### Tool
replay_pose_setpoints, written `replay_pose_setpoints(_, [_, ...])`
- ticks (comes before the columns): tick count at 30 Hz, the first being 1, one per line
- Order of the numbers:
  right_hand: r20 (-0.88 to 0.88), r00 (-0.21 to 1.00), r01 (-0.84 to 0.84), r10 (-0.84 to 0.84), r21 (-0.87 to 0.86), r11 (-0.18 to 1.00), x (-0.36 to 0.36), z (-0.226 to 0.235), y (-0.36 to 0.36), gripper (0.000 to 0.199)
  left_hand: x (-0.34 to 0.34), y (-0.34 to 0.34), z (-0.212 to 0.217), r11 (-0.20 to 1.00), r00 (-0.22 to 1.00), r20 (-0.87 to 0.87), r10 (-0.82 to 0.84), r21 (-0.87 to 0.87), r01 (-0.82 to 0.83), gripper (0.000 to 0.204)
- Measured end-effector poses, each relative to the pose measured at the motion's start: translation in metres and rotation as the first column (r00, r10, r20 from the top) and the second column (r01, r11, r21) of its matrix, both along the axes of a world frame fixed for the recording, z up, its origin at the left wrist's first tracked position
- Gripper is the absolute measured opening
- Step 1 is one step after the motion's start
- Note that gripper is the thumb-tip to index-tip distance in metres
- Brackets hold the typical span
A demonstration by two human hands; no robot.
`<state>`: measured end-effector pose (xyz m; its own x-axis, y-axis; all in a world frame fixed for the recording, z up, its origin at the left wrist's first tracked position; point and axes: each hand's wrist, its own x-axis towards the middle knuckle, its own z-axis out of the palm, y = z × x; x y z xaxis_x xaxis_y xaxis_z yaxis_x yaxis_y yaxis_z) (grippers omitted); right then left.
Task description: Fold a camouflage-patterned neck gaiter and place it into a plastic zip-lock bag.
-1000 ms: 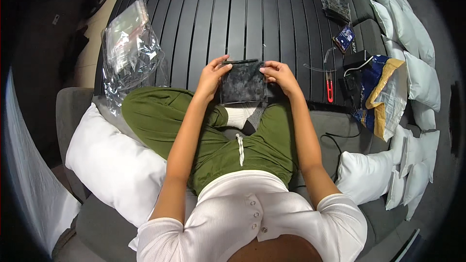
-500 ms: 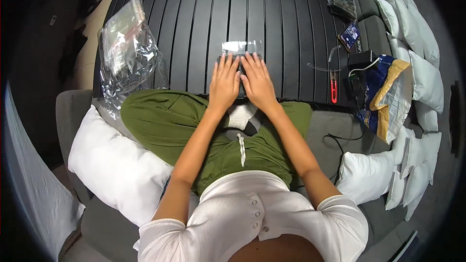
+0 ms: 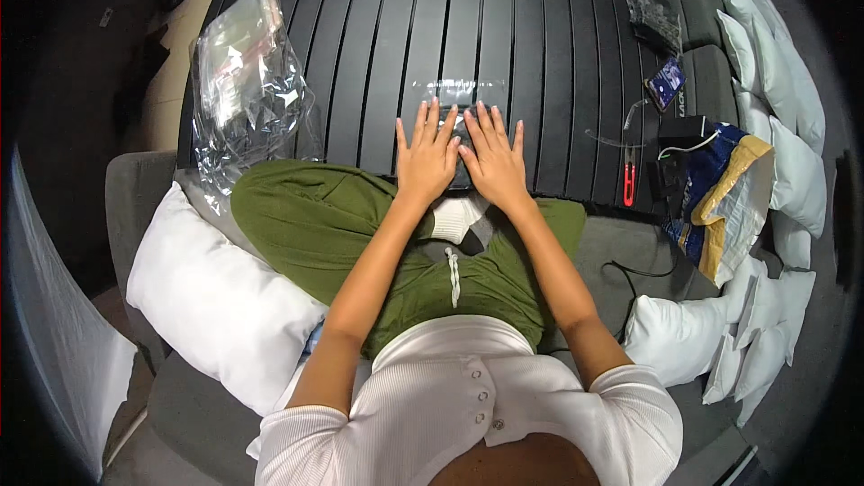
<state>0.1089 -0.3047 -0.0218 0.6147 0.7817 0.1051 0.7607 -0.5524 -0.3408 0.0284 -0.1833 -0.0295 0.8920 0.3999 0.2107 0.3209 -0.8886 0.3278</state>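
Observation:
A small clear plastic bag [image 3: 461, 90] lies at the near edge of the black slatted table. Its upper edge shows past my fingertips, and a strip shows between my hands. Palm down on its left part rests my left hand [image 3: 427, 160], fingers stretched out. My right hand [image 3: 496, 160] lies flat on its right part, fingers extended and a little apart. The two thumbs almost meet in the middle. What the bag may contain is hidden under my hands.
A stack of clear bags [image 3: 241, 81] lies on the table's left side. At the right are a red-handled cutter [image 3: 629, 182], clear strips [image 3: 630, 117], a phone-like device [image 3: 666, 84], dark packets [image 3: 654, 20], a black box [image 3: 684, 132] with cables and a blue-gold sack [image 3: 720, 198].
My hands have spread slightly apart on the bag, showing more of it between them. The whole view has shifted a little.

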Motion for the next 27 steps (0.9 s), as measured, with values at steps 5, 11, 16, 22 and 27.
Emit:
replay_pose_setpoints(5, [-0.385,0.911,0.332,-0.148,0.475,0.815,0.022,-0.001,-0.015,0.047,-0.005,0.014,0.005,0.946,0.974,0.174,0.145,-0.314,-0.085,0.046])
replay_pose_setpoints(11, [-0.763,0.608,0.651,-0.219,0.322,0.687,0.068,-0.005,-0.007,0.051,0.000,0.029,0.003,0.693,0.872,0.042,0.488,-0.627,-0.357,0.051])
replay_pose_setpoints(16, [-0.895,0.406,0.649,-0.184,0.141,0.748,0.083,0.002,0.007,0.059,0.015,0.046,0.008,0.692,0.831,-0.113,0.545,-0.499,-0.522,0.041])
replay_pose_setpoints(22, [-0.603,0.699,0.584,-0.386,0.169,0.794,0.083,-0.009,0.012,0.033,0.028,0.060,0.016,0.674,0.857,-0.225,0.464,-0.539,-0.506,0.030])
replay_pose_setpoints(27, [-0.832,0.555,0.622,-0.015,0.404,0.671,0.062,0.027,0.004,0.030,0.012,0.060,0.030,0.380,0.908,0.072,0.414,-0.919,-0.101,0.019])
